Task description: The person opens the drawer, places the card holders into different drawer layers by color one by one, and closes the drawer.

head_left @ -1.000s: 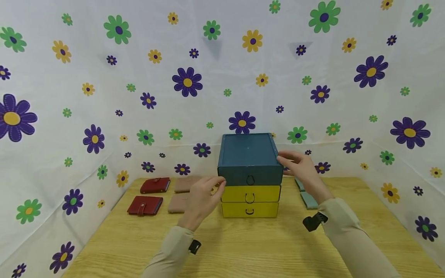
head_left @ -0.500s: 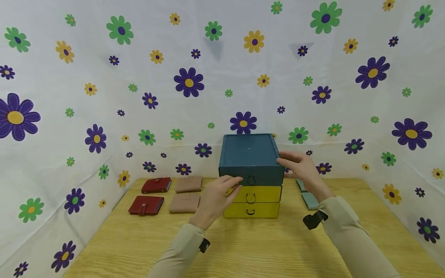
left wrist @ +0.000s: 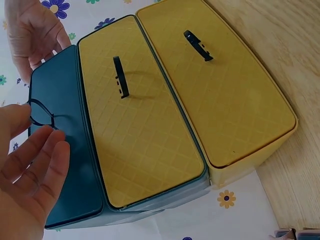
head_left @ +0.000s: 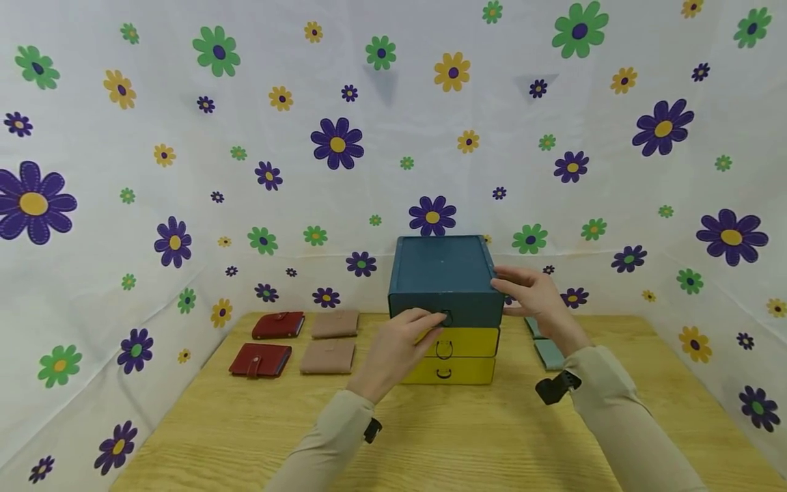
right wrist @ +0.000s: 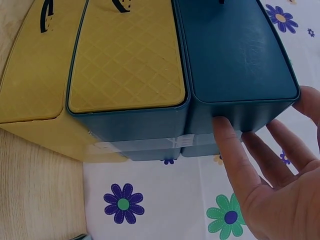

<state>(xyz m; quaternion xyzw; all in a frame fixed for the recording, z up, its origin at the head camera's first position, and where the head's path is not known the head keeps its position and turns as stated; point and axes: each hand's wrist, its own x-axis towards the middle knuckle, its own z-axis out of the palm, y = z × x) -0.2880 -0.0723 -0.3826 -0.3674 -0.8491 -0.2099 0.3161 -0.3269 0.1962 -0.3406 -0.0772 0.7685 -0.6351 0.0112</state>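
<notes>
1. At the table's far side: three boxes stacked, blue drawer on top, yellow drawers below.
2. Left hand at the blue drawer's loop handle; thumb and fingertips parted around it (cannot tell how firmly they touch).
3. Right hand spread, fingertips against the blue box's side.
4. Risk, my reading: thin loop could slip from a shallow pinch.
5. Crooked pull plus light bracing might twist the stack forward; clear tape along the sides could peel under that strain.
</notes>
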